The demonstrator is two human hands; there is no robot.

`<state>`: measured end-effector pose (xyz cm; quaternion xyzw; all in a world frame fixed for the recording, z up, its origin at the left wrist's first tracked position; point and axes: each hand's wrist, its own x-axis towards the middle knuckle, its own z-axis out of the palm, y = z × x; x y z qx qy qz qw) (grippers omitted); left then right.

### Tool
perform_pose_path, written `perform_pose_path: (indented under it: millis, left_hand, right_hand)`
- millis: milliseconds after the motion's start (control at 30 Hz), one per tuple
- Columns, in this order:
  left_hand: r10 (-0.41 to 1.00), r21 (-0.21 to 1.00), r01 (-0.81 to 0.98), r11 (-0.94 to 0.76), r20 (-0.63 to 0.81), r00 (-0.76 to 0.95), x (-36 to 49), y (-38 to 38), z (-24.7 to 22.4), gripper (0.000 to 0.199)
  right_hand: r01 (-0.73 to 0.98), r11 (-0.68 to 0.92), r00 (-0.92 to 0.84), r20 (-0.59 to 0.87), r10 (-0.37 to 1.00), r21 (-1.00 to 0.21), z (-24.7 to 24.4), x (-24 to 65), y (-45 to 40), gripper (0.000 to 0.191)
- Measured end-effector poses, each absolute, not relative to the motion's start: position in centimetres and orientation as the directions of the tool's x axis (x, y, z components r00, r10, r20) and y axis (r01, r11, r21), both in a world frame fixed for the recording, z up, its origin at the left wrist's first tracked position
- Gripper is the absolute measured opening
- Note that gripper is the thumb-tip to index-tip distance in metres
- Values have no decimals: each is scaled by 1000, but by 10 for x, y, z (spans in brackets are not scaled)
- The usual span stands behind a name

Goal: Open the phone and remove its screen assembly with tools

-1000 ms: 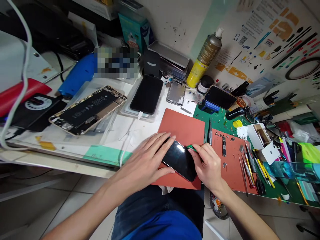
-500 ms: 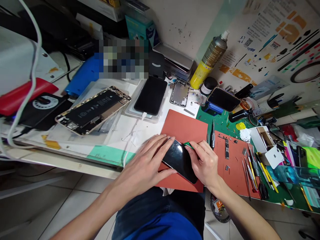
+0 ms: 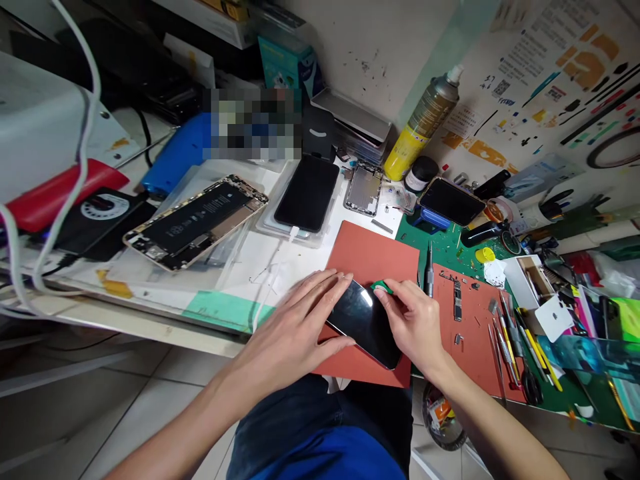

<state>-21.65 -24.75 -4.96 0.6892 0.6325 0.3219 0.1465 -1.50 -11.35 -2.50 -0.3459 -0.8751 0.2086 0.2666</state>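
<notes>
A phone with a glossy black screen (image 3: 367, 327) lies tilted on a reddish-brown mat (image 3: 370, 252). My left hand (image 3: 300, 327) holds its left side, fingers over the upper left edge and thumb at the lower edge. Between the thumb and fingers of my right hand (image 3: 413, 320) is a small green pick (image 3: 381, 286), which is at the phone's upper right edge. Whether the pick's tip is inside the seam cannot be made out.
An opened phone (image 3: 197, 220) and a black-screened phone (image 3: 307, 193) lie at the left. A yellow spray can (image 3: 423, 127) stands behind. At the right, a second mat (image 3: 477, 360) bears small parts, with tweezers and scissors (image 3: 531, 387) beside it.
The view has shifted slightly, so everything appears a little further right. My right fingers have drawn back somewhat, and more of the green pick shows. My left hand keeps its hold.
</notes>
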Motion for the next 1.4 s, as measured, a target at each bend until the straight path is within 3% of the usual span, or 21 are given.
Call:
perform_pose_path:
  millis: [133,500,800,933,1233,1400]
  left_hand:
    - [959,593,785,-180,283,6,-216,-247,-49,94]
    - [965,592,788,-168,261,10,-218,-245,-49,93]
    - [965,550,817,-174,259,31,-218,-243,-51,95]
    - [964,541,823,-171,263,28,-218,-244,-53,91]
    - [954,545,820,-177,301,5,-218,-243,-57,88]
    - [955,536,827,-172,298,5,-219,-243,-59,89]
  right_hand:
    - [446,751,-641,412,647,-487,-30,-21,-120,23]
    - [465,637,-671,225,706,-614,-20,-39,-98,18]
    - [438,797,-698,402,593,-416,-23,-13,-119,20]
    - [449,805,-692,418,588,-388,-24,14,-125,16]
    - [533,729,-666,318,674,-429,-20,50,-129,15]
    - [602,587,-623,141,769,-541,-11,44,-118,20]
